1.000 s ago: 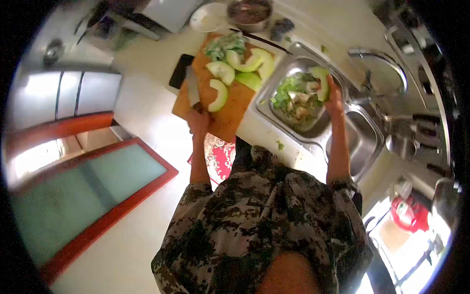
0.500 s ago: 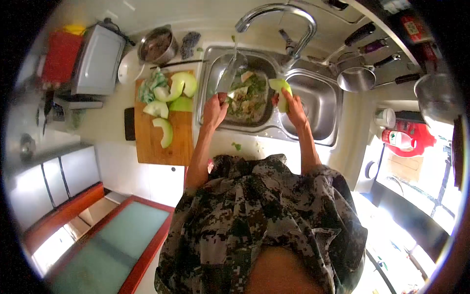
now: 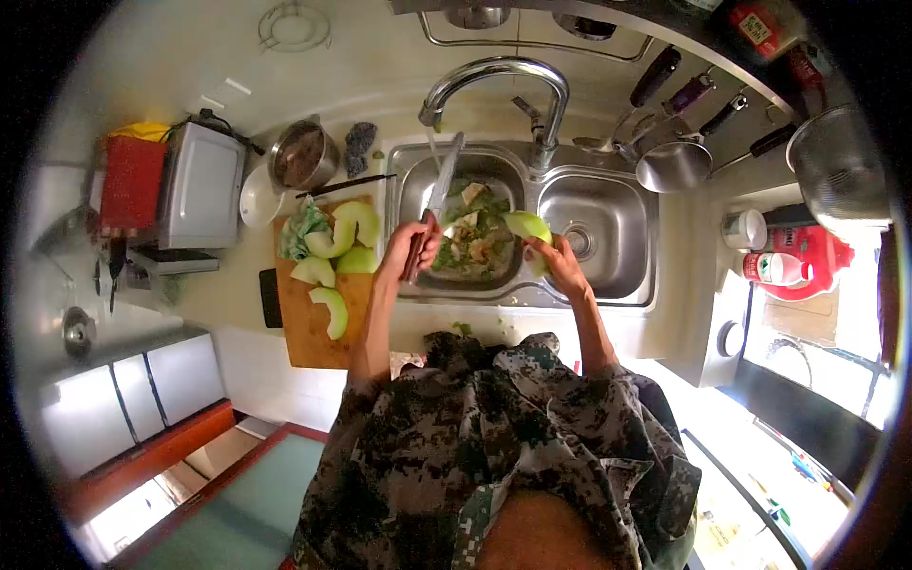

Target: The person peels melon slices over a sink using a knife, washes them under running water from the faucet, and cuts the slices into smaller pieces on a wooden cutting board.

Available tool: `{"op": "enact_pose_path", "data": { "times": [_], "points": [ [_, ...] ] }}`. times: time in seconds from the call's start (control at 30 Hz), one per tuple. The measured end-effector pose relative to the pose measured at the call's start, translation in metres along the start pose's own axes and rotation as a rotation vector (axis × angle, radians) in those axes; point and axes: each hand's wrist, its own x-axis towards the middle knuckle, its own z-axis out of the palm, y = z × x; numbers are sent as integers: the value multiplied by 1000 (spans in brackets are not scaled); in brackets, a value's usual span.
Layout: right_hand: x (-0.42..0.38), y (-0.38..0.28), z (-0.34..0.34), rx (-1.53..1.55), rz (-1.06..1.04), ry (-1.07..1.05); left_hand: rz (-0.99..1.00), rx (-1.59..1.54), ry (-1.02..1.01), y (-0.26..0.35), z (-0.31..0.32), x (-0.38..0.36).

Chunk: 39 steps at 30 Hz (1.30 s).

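Note:
My left hand (image 3: 408,251) is closed around the dark handle of a knife (image 3: 444,182), its blade pointing up over the left sink basin (image 3: 407,190). A thin stream of water falls from the faucet (image 3: 503,66) close to the blade. My right hand (image 3: 566,270) grips a pale green gourd slice (image 3: 527,225) near the divider between the basins. Peelings and wet scraps (image 3: 472,242) lie in the left basin under both hands. On the wooden cutting board (image 3: 318,347) at left rest several more gourd pieces (image 3: 331,312) and a crumpled greenish-white cloth or bag (image 3: 306,231).
The right basin (image 3: 617,247) has a drain strainer. Behind the board stand a metal pot (image 3: 304,157) and a white lid or plate (image 3: 258,197). Ladles and a saucepan (image 3: 674,167) hang at right, above a red bottle (image 3: 822,261). A dark scrubber (image 3: 359,147) lies by the sink.
The view has tilted, so the counter sits lower in it. The knife has swung more upright in my left hand and shows clearly. My right hand still holds the gourd slice, now turned more sideways.

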Motion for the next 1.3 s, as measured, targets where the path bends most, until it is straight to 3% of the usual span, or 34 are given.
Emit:
{"op": "enact_pose_path", "data": {
  "times": [0.03,0.07,0.17,0.2,0.33,0.37,0.43,0.5,0.53,0.57,0.63,0.67,0.7,0.77,0.8,0.87,0.93,1.0,1.03,1.07,1.1,1.17,1.2,1.23,1.3],
  "points": [
    [2,-3,10,54,15,13,-21,-497,-152,-3,-2,-9],
    [4,-10,13,94,54,2,-3,-644,-174,-5,-3,-9],
    [32,-4,32,177,71,40,92,-780,-319,6,-4,1],
    [42,-6,40,111,34,99,90,-808,-312,12,-1,0],
    [77,-23,53,129,17,-3,91,-693,-277,12,2,-30],
    [100,-2,56,137,-53,91,105,-701,-266,7,-1,-46],
    [123,-21,63,23,-130,-59,63,-470,-75,-2,0,-92],
    [132,-46,84,48,-385,-124,97,-294,314,-15,7,-146],
    [146,-48,88,63,-418,-207,150,6,550,-19,8,-171],
    [163,-50,88,79,-450,-284,154,-5,588,-30,4,-190],
    [197,-42,89,-57,-387,-261,226,558,1168,-63,-13,-218],
    [206,-46,100,-60,-377,-288,286,611,1231,-102,-51,-229],
    [211,-50,110,94,-415,-394,428,653,1341,-104,-55,-236],
    [218,-54,127,243,-441,-503,65,913,1541,-104,-73,-247],
    [216,-52,133,303,-327,-434,55,902,1536,-119,-87,-254],
    [208,-53,133,328,-188,-317,-323,971,1540,-145,-115,-252],
    [188,-67,139,245,-134,-210,-216,971,1457,-159,-130,-254],
    [217,-25,124,403,-224,-283,-190,986,1338,-144,-124,-244],
    [212,-23,117,405,-226,-247,-82,1164,1343,-122,-105,-239],
    [202,-26,112,-51,-434,-254,24,1335,1339,-112,-89,-237],
    [193,-30,112,-234,-597,-286,16,1340,1308,-113,-83,-228],
    [177,-37,110,-568,-958,-270,22,1675,1149,-106,-81,-201],
    [178,-30,104,-746,-942,-223,-249,1707,1121,-117,-92,-193],
    [179,-34,101,-925,-928,-168,-228,1722,1112,-125,-98,-189],
    [157,-31,91,-372,-491,-145,-142,1528,1066,-137,-103,-197]
  ]
}}
